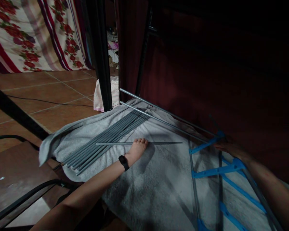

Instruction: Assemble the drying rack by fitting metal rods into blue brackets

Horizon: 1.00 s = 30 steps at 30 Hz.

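My left hand (139, 147), with a black band on the wrist, is closed around a thin grey metal tube (165, 142) lying roughly level across the view. Left of it, a bundle of similar grey tubes (93, 144) rests on the light grey blanket (144, 189). At the right stands a partly built frame of grey tubes and blue plastic connectors (216, 170). Two longer tubes (163, 120) stretch from its top towards the far left. My right hand (231, 150) is beside the frame's upper blue pieces, in deep shadow; its fingers are too dark to make out.
Dark metal posts (100, 61) rise behind the blanket. A dark red curtain (173, 77) hangs at the back right. To the left are a tiled floor (50, 88) with a black cable, a floral cloth (31, 35) and a brown chair seat (16, 173).
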{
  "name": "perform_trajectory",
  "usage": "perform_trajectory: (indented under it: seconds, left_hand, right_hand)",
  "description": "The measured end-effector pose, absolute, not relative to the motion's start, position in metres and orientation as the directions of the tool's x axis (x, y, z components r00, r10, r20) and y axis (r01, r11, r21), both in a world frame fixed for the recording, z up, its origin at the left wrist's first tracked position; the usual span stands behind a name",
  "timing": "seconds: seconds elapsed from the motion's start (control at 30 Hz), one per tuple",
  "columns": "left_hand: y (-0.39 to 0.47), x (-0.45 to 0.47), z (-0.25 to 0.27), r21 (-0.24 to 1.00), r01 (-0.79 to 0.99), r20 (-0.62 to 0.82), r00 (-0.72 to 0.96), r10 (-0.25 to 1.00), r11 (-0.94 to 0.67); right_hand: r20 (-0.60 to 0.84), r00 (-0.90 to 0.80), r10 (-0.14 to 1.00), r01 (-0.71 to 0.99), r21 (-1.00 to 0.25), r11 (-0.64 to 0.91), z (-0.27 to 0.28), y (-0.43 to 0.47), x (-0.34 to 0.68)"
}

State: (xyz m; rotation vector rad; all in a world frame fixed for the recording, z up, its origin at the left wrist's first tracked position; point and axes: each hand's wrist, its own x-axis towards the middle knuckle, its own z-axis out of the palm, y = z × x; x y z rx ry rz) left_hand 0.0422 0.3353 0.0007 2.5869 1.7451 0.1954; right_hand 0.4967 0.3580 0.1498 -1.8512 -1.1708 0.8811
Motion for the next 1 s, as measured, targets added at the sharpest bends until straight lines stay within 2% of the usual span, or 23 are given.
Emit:
perform_trajectory:
  seconds: [0.13,0.33,0.57,0.67,0.83,1.0]
  left_hand:
    - [0.333,0.049,-0.013,0.043,0.901,0.142,0.422,0.896,-0.431]
    - [0.335,0.067,-0.019,0.021,0.839,0.194,0.530,0.826,-0.543]
    - [0.352,0.083,-0.008,0.188,0.837,0.132,0.497,0.858,-0.514]
    - [0.358,0.089,0.006,0.222,0.816,0.166,0.507,0.845,-0.534]
    - [0.367,0.103,0.025,0.165,0.767,0.257,0.574,0.778,-0.620]
    - [0.379,0.109,0.027,0.126,0.781,0.265,0.567,0.780,-0.611]
  right_hand:
    - [-0.206,0.377,0.903,0.377,-0.856,-0.353,0.151,0.362,0.495]
    - [-0.202,0.349,0.915,0.318,-0.893,-0.318,0.156,0.354,0.491]
    - [-0.171,0.345,0.923,0.344,-0.892,-0.294,0.160,0.352,0.484]
    - [-0.155,0.351,0.923,0.384,-0.875,-0.293,0.157,0.353,0.492]
    - [-0.121,0.348,0.930,0.396,-0.880,-0.263,0.151,0.354,0.506]
    - [-0.120,0.292,0.949,0.399,-0.887,-0.234,0.150,0.354,0.508]
